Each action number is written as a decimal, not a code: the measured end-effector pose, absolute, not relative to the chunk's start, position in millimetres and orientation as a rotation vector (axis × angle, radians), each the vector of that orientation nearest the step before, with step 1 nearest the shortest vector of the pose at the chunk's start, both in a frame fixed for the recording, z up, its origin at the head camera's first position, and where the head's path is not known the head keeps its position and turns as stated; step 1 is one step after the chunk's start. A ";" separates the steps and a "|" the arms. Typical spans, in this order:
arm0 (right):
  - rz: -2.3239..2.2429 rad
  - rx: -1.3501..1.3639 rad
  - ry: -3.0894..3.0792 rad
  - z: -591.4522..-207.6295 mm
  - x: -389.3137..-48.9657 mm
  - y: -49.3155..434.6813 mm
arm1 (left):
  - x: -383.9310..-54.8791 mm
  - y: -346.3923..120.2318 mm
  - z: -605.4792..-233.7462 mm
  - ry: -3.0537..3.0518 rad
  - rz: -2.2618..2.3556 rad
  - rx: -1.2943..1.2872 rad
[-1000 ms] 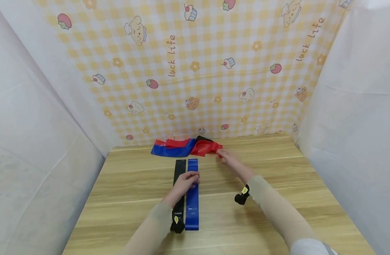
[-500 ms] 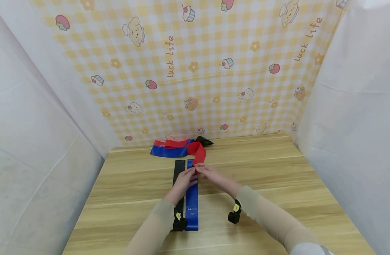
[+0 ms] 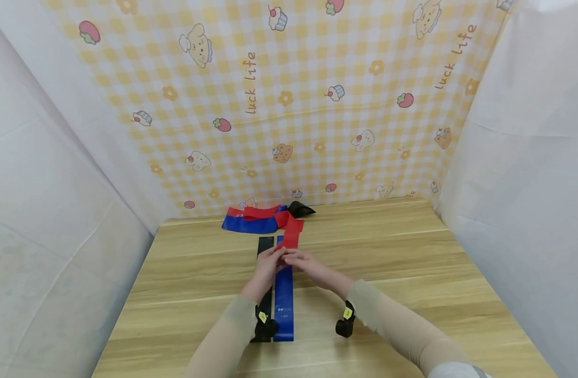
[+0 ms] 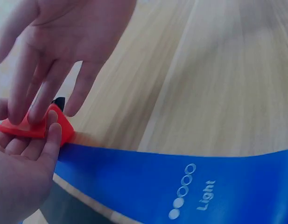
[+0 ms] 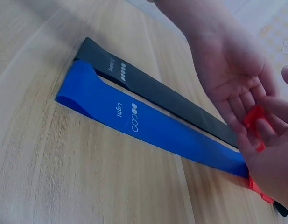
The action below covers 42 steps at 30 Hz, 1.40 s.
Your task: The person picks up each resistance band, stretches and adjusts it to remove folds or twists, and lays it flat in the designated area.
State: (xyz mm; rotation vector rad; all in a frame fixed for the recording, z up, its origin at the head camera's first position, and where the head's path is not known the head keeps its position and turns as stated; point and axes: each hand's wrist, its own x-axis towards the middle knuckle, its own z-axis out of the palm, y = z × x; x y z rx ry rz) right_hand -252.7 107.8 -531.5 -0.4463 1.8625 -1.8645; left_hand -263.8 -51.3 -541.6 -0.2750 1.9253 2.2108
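My left hand (image 3: 267,266) pinches the end of a red resistance band (image 3: 293,231) between thumb and fingers, above the far part of a blue resistance band. My right hand (image 3: 312,268) meets it there; in the left wrist view its fingers (image 4: 52,91) reach down straight onto the red band (image 4: 24,127), thumb held apart. Flat on the table lie the blue band (image 5: 148,123), marked "Light", and a dark grey band (image 5: 162,93) alongside it. The far end of the red band trails back to the pile.
Against the patterned backdrop lies a pile with a blue band (image 3: 251,226), a red band (image 3: 260,212) and a bunched black band (image 3: 300,210). White cloth walls (image 3: 57,210) stand on both sides of the wooden table (image 3: 388,252).
The right hand has drawn the red band from the pile toward me, to the left hand, which now grips its end. The black band at the back is more exposed.
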 end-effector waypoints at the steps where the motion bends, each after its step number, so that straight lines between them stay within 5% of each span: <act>1: -1.901 -0.408 1.859 -532.9 -254.0 107.0 | -264.6 -52.8 -540.3 1.943 2.212 -0.274; 10: -2.154 0.205 1.662 -545.8 -269.1 92.7 | -269.6 -70.3 -518.8 1.916 2.272 -0.228; 20: -2.417 0.140 0.916 -540.1 -293.6 74.0 | -260.3 -82.4 -511.9 1.932 2.234 -0.166; 42: -2.770 0.273 0.528 -499.6 -328.3 106.1 | -230.1 -110.3 -514.4 1.984 2.107 0.055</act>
